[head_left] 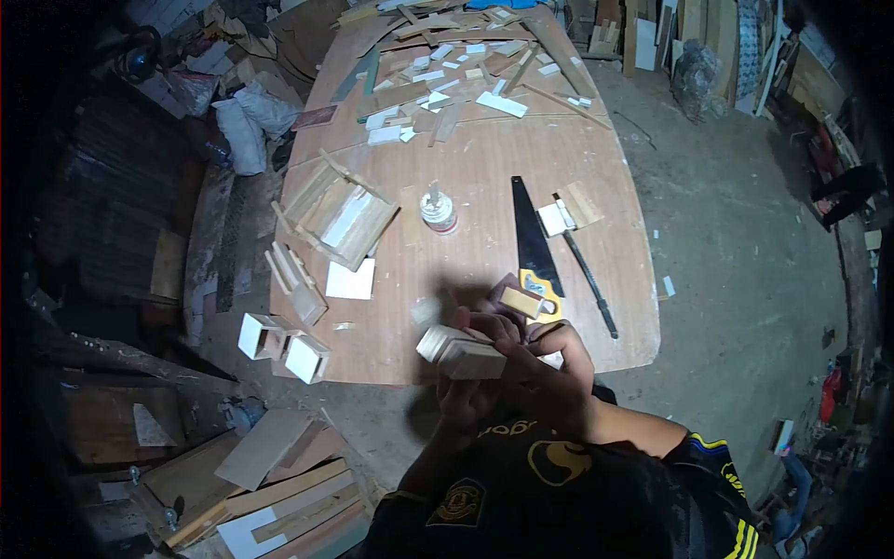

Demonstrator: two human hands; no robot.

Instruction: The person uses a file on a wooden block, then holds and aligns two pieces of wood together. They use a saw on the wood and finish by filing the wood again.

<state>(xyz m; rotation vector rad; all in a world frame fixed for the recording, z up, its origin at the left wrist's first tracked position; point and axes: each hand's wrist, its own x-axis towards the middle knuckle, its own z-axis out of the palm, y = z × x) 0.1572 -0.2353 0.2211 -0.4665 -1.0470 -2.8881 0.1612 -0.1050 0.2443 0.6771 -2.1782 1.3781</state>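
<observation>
Near the table's front edge, my left hand (463,399) is closed around a small light wooden piece (473,361) with a rounded, layered end. My right hand (562,371) is bent close against the piece's right side, fingers curled; shadow and overlap hide what its fingertips grip. Just beyond the hands lies a handsaw (534,238) with a black blade and yellow handle. By that handle is a small wooden block (521,301) on a dark reddish-brown piece. A white-capped glue bottle (438,212) stands farther up the table.
An open wooden box (340,216) and small wooden assemblies (296,291) sit on the table's (484,168) left side. A dark rod-like tool (590,284) lies right of the saw. Scattered offcuts (447,84) cover the far end. Boards (270,484) are stacked on the floor, lower left.
</observation>
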